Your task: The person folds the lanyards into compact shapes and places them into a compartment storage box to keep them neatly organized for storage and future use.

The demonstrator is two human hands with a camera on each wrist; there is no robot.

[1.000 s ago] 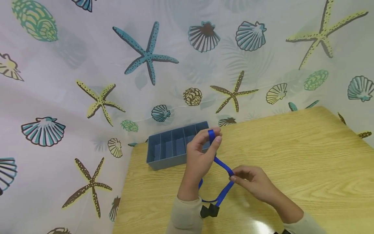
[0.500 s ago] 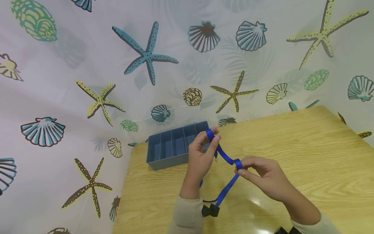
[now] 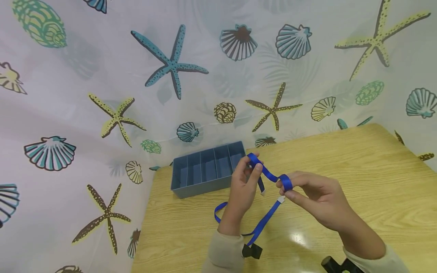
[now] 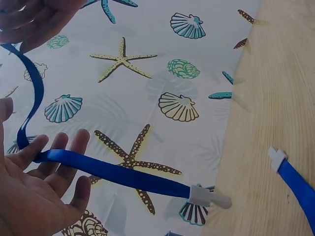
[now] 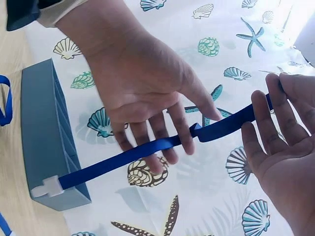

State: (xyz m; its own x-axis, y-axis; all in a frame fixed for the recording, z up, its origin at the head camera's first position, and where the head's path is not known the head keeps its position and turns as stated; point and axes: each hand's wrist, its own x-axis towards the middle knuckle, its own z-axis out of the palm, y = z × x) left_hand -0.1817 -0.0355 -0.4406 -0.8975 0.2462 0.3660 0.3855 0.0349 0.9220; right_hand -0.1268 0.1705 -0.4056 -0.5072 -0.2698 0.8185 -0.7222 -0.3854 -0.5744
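As the left hand [image 3: 241, 191] and right hand [image 3: 324, 197] are easing right of the blue-grey rectangular plastic tray [image 3: 201, 188], I'm seeing both holding a flat blue fabric ribbon [image 3: 286, 182] there, its white plastic clip [image 4: 199, 195] seemingly hanging freer.

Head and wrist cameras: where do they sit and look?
Head: on the head, facing forward and down at the blue ribbon; left hand, right hand and sleeves show.
Left wrist: on that wrist, facing the left hand and ribbon; right hand partly shows.
Right wrist: on that wrist, facing the right hand and ribbon; left hand shows too.
Wrist views share ribbon and patterned cloth.
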